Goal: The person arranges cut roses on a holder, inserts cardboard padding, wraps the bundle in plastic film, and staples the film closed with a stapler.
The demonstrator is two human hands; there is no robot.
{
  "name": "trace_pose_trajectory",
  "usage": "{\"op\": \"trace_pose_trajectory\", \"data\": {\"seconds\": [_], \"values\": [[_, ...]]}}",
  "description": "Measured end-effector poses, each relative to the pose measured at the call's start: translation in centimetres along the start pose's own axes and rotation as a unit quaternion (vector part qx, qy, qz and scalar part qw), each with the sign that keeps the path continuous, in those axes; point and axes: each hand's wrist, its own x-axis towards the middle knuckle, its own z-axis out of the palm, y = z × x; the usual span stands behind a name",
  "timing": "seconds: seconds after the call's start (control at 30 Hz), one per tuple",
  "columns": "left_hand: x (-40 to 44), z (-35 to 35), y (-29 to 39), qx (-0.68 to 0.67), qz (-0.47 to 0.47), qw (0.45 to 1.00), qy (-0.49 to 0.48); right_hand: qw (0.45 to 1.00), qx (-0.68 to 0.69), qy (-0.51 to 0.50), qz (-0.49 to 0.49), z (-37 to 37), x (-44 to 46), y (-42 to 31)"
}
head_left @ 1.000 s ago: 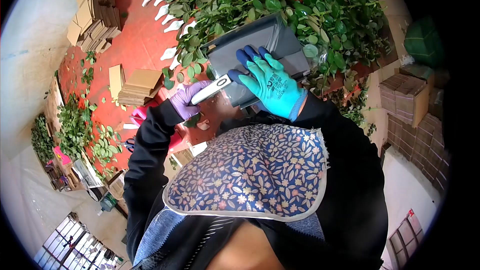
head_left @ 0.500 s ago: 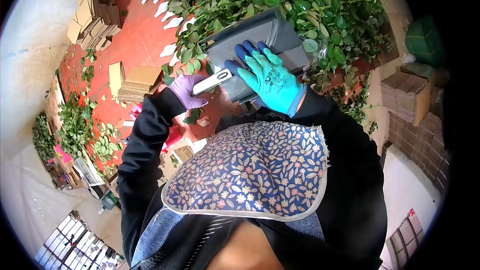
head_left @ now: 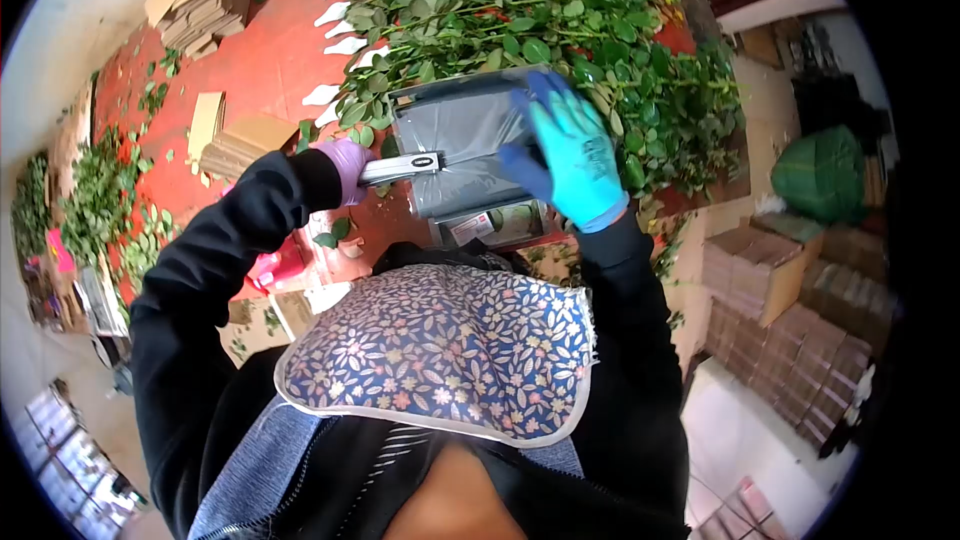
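Note:
My left hand (head_left: 347, 168), in a purple glove, is closed round the end of a white-handled tool (head_left: 400, 168) that reaches onto a dark grey tray-like box (head_left: 450, 192) covered in clear plastic. My right hand (head_left: 575, 155), in a teal glove with dark blue fingertips, is spread over the box's right side, slightly blurred; whether it touches the plastic cannot be made out. Behind the box lie leafy green stems (head_left: 500, 25), with white-wrapped heads (head_left: 345, 45) at their left ends.
Cardboard pieces (head_left: 250, 140) lie left of my left hand, and a taller stack (head_left: 205, 0) stands farther back on the red table (head_left: 285, 40). More foliage (head_left: 100, 185) is at far left. Cardboard bundles (head_left: 745, 255) and a green bundle (head_left: 820, 175) stand at right.
The view has shifted. My right hand has lifted and moved to the box's right side, uncovering its middle. The box and white-handled tool now lie more level, and a labelled item shows below the box.

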Motion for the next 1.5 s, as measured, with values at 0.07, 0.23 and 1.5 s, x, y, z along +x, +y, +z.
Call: {"op": "trace_pose_trajectory", "data": {"seconds": [0.07, 0.23, 1.5], "values": [[-0.2, -0.2, 0.5, 0.008, -0.008, 1.000, 0.007, 0.999, 0.027, 0.034, 0.006, 1.8, -1.3, 3.1], [0.6, 1.2, -0.1, -0.022, 0.022, 0.998, 0.048, 0.864, 0.456, 0.090, 0.192, 8.6, -3.3, 6.2], [5.5, 10.2, 2.9, 0.126, 0.063, 0.862, 0.486, 0.778, 0.492, 0.067, 0.386, 7.6, 0.6, 9.3]]}}
